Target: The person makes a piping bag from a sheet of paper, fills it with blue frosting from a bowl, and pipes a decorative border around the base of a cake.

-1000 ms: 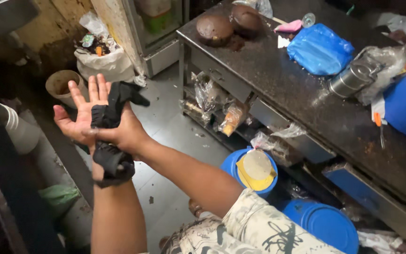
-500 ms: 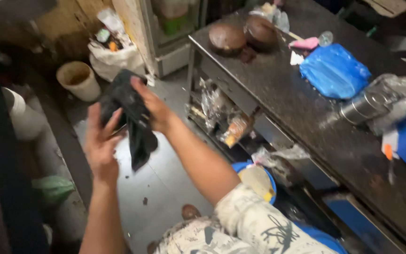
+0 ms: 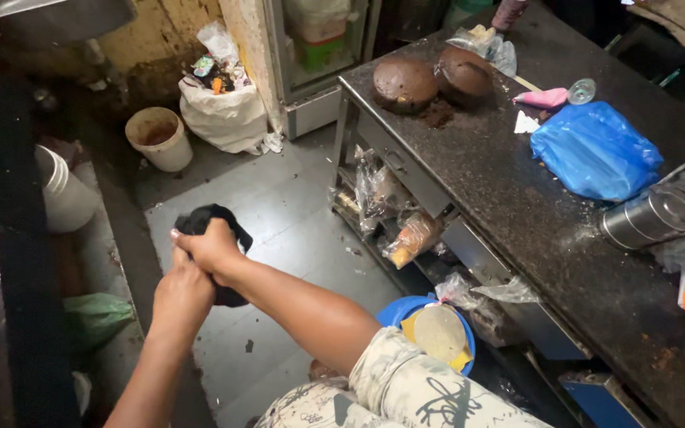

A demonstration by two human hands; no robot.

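Note:
Both my hands meet over the grey tiled floor (image 3: pixel 279 206), closed around a black cloth (image 3: pixel 209 217). My right hand (image 3: pixel 212 250) grips the bunched cloth from above, its arm reaching out of a patterned sleeve (image 3: pixel 406 388). My left hand (image 3: pixel 181 292) comes up from below and presses against the right hand, clasping the lower part of the cloth. Only the top and a bottom fold of the cloth show; my fingers hide everything else.
A dark counter (image 3: pixel 533 214) on the right carries two round brown cakes (image 3: pixel 404 82), a blue plastic bag (image 3: pixel 596 150) and a steel container (image 3: pixel 653 215). Under it stand wrapped bags (image 3: pixel 414 234) and a blue tub (image 3: pixel 406 311). A white bucket (image 3: pixel 160 139) and a full white sack (image 3: pixel 223 115) stand at the back.
My left palm was open with the cloth draped over it. Both hands have since closed on the cloth, bunching it, and have moved lower and closer to me.

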